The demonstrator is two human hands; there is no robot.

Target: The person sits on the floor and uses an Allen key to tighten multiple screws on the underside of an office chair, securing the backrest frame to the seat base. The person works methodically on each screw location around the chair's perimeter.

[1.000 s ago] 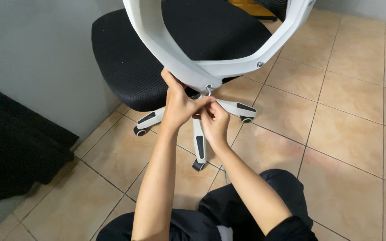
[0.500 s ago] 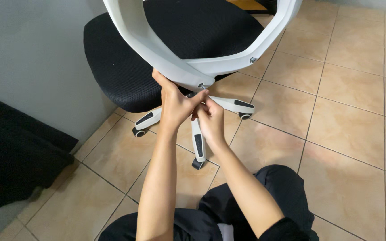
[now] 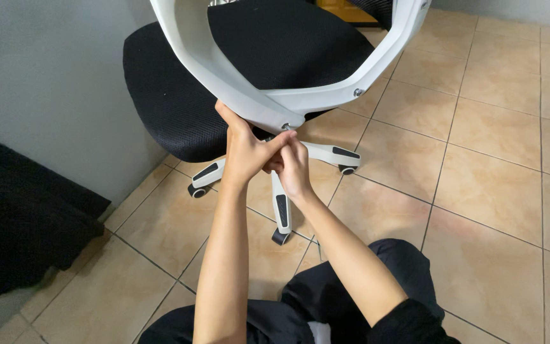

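1. At the far left a dark, flat object [image 3: 20,216] leans low against the grey wall [image 3: 52,83], well apart from the work.
2. Next comes the black mesh seat [image 3: 167,95] of an office chair, standing upright on the tiled floor [image 3: 479,146]; its white star base [image 3: 281,197] spreads beneath, one leg running straight toward the person and two others pointing left and right, each ending in a dark castor.
3. The white backrest frame [image 3: 237,95] arches over the seat. Its long axis rises away from the viewer, and its narrow lower end points down toward the hands.
4. The left hand [image 3: 246,153] is pressed against the underside of that lower end, its grip clenched on the frame's edge.
5. The right hand [image 3: 294,169] touches the left, fingers pinched up at a small bolt [image 3: 284,127] in the frame; whether it grasps a tool I cannot tell.
6. A second bolt [image 3: 358,92] sits further right on the frame.
7. The person's dark trousers [image 3: 326,299] fill the lower edge.
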